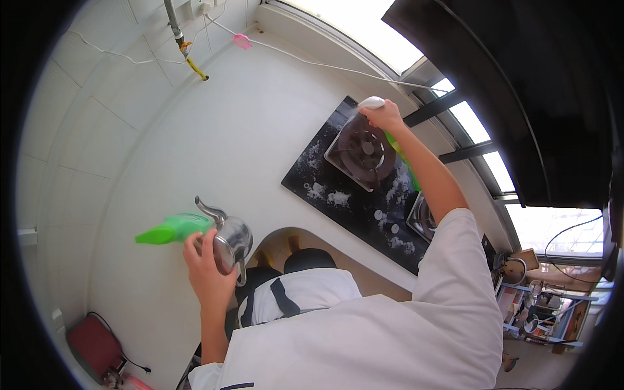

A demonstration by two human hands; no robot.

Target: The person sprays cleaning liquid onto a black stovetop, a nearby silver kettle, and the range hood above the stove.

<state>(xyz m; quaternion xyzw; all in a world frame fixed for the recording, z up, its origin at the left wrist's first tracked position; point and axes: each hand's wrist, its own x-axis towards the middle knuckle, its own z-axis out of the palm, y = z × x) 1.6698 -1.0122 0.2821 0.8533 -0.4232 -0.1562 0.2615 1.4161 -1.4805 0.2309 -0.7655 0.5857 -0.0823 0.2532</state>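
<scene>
My left hand (208, 265) grips a small stainless-steel pot with a curved spout (239, 236), fingers on one side of its top and thumb on the other. Right beside the pot is a green plastic bottle (187, 226) with a pointed bright-green top, partly behind my fingers. My right hand (385, 116) holds a spray bottle by its white head (373, 102). Its green body (414, 180) is mostly hidden behind my forearm. Below that hand is a black glass gas hob (312, 170), with clumps of white powder (339, 198) scattered over it. A burner (366, 147) lies under the hand.
A white countertop (195, 131) curves around me. A black range hood (512, 97) overhangs the right side. A white cable (312, 62) runs along the window side, and a yellow gas hose (197, 69) enters the counter. A dark red item with a cord (95, 343) sits lower left.
</scene>
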